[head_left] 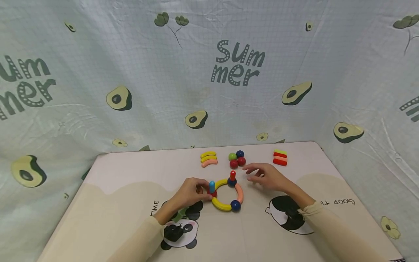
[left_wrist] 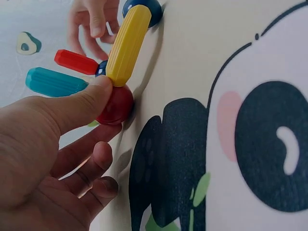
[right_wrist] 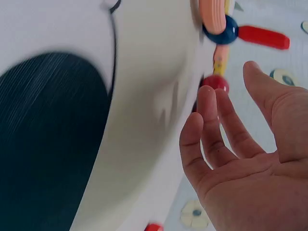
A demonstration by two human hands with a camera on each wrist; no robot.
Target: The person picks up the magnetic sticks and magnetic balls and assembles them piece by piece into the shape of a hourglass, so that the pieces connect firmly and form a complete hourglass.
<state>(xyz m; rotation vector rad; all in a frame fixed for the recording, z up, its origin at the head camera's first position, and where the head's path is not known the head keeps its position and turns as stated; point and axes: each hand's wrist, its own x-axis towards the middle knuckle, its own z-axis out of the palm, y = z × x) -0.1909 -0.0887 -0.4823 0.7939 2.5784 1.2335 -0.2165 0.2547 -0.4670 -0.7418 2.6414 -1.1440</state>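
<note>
A ring of curved yellow rods (head_left: 222, 206) and one curved pink rod (head_left: 239, 193), joined by balls, lies on the table. My left hand (head_left: 191, 191) pinches the ring's red ball (left_wrist: 117, 107) between thumb and fingers. From that ball a blue rod (head_left: 212, 187) stands upright. A red rod (head_left: 232, 175) rises from the dark blue ball (head_left: 232, 182) at the ring's far side. Another dark blue ball (head_left: 235, 205) sits at the near right. My right hand (head_left: 266, 176) hovers right of the ring, fingers loosely bent and holding nothing.
Behind the ring lie loose curved rods (head_left: 208, 158), a cluster of green, blue and red balls (head_left: 234, 163), and a stack of short straight rods (head_left: 280, 158). The table (head_left: 124, 167) has printed pandas and meets a patterned cloth (head_left: 163, 91) at the back.
</note>
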